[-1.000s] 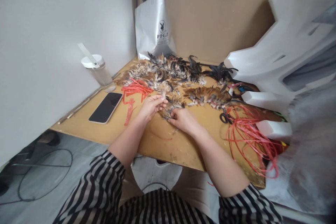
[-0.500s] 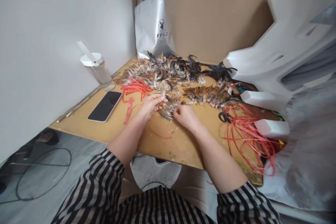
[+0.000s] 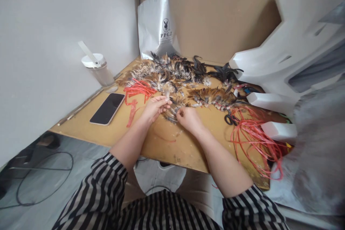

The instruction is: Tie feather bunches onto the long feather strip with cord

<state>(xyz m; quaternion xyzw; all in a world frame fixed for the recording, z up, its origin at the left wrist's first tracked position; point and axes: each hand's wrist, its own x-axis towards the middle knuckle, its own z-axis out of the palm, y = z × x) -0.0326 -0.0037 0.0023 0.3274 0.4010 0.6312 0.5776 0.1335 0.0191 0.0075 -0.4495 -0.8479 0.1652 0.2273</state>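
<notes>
My left hand (image 3: 157,107) is closed, its thumb and forefinger pinching a small pale feather (image 3: 167,92) that points up. Close to its right, my right hand (image 3: 190,118) has its fingers curled together at the edge of a small pile of brown and grey feathers (image 3: 171,116); whatever it pinches is too small to make out. Behind my hands lies a long heap of brown, white and black feathers (image 3: 172,70). A row of brown feathers (image 3: 214,97) lies to the right. Cut red strips (image 3: 140,89) rest left of the heap.
On the left are a phone (image 3: 107,109) and a lidded cup (image 3: 99,72). A silver bag (image 3: 156,25) stands at the back. To the right lie black-handled scissors (image 3: 229,119), tangled red strands (image 3: 253,140) and white foam pieces (image 3: 280,130).
My right hand has moved very slightly left, toward my left hand. My left hand keeps its pinch on the pale feather.
</notes>
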